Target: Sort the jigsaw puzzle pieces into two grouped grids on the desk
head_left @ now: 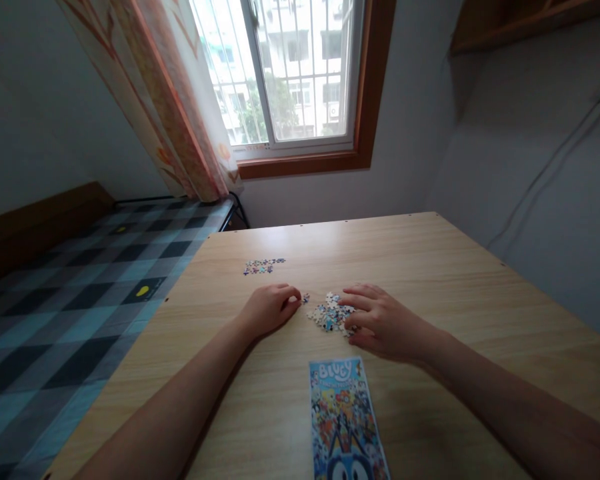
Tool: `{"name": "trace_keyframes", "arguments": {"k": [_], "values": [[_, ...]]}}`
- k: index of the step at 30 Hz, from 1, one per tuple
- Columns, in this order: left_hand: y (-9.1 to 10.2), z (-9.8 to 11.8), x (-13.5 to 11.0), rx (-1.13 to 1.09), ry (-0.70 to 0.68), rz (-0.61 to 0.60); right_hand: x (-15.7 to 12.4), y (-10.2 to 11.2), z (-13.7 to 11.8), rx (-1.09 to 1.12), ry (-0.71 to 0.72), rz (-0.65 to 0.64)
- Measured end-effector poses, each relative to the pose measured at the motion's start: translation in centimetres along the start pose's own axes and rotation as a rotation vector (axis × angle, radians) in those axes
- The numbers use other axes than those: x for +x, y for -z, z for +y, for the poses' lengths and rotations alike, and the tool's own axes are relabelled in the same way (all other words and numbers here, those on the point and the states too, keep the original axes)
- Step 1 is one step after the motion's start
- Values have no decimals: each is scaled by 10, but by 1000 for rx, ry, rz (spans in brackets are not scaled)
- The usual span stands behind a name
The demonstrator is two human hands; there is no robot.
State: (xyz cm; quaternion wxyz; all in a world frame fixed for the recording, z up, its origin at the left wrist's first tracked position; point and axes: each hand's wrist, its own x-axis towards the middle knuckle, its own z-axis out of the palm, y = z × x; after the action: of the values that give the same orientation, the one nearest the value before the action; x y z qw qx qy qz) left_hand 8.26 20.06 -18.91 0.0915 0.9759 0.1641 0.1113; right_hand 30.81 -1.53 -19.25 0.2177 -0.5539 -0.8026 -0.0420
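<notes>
My left hand (273, 308) is closed in a pinch, its fingertips at a small jigsaw puzzle piece (306, 298) just left of the loose pile. My right hand (380, 319) is open, with fingers spread over the right side of the pile of puzzle pieces (331, 316). Its fingers hide some of those pieces. Farther back on the left lies a partly joined strip of puzzle pieces (260, 267). A colourful picture sheet (345, 420) marked "BLUEY" lies in front of the pile, cut off by the lower frame edge.
Everything lies on a light wooden table (410, 260). A bed with a checked cover (105, 300) stands along the table's left side. Behind are a barred window (300, 73) and a patterned curtain (165, 100). A cable (545, 163) hangs on the right wall.
</notes>
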Motion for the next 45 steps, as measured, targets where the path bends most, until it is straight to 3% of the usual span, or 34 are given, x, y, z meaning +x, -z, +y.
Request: {"name": "trace_keyframes", "arguments": {"k": [18, 27, 33, 36, 39, 42, 45], "values": [[-2, -1, 1, 8, 5, -6, -2, 2, 12, -4, -81, 86], [-2, -1, 1, 0, 12, -1, -8, 2, 31, -46, -201, 216], [-1, 0, 1, 0, 8, -4, -11, 4, 35, -100, -289, 128], [-2, 0, 1, 6, 5, -6, -11, 4, 34, -131, -330, 146], [-3, -1, 0, 5, 3, -1, -8, 6, 26, -87, -246, 166], [-4, -2, 0, 0, -5, -1, -6, 6, 14, -14, -89, 89], [-4, -2, 0, -4, -18, 6, -4, 4, 4, 6, -46, 28]]}}
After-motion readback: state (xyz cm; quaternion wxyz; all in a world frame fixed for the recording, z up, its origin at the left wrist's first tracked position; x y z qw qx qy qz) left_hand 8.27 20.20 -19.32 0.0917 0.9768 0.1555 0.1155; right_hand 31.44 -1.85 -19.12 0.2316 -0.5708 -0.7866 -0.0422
